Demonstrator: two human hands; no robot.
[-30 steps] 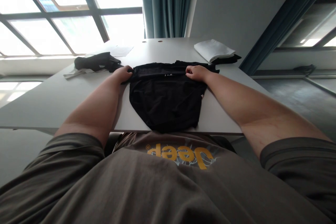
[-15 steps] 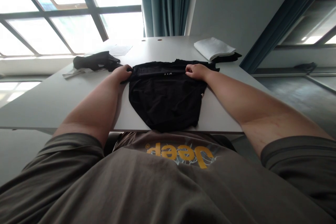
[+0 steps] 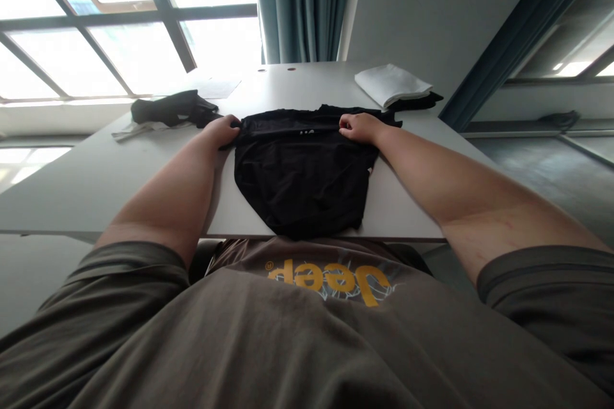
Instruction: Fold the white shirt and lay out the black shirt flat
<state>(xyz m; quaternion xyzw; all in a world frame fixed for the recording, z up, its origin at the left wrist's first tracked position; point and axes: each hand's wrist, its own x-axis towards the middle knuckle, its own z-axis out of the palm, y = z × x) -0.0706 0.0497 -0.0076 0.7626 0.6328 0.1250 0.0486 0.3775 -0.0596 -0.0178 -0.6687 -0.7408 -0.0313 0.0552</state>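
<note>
A black garment, which looks like a T-shirt (image 3: 302,182), lies spread on the white table (image 3: 158,185), its near end reaching the front edge. Small white marks show on it near a fold across its upper part. My left hand (image 3: 225,131) is closed on the shirt's upper left side. With fingers pinched, my right hand (image 3: 357,128) grips the cloth toward the upper right, and some fabric extends past it. The fingertips of both hands are partly hidden.
At the back left lies a crumpled dark cloth (image 3: 167,108) with white fabric under it. A folded white cloth (image 3: 393,85) rests over a black one (image 3: 415,101) at the back right. Blue curtains (image 3: 302,6) hang behind the table, beside the window (image 3: 129,57).
Both hands stay on the black T-shirt in nearly the same place. The whole view has shifted very slightly; nothing was taken hold of or let go.
</note>
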